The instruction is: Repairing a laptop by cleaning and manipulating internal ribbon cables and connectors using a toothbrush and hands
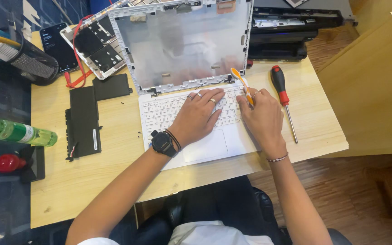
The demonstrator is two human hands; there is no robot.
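Observation:
A white laptop lies on the wooden table, its lid raised with the screen panel removed and the bare silver back showing. My left hand, with rings and a black wristwatch, rests flat on the white keyboard. My right hand holds an orange and white pry tool, its tip at the hinge area on the laptop's right side.
A red-handled screwdriver lies right of the laptop. A black battery pack, a removed panel, a phone, a mesh pen holder, a green bottle and stacked black laptops are around.

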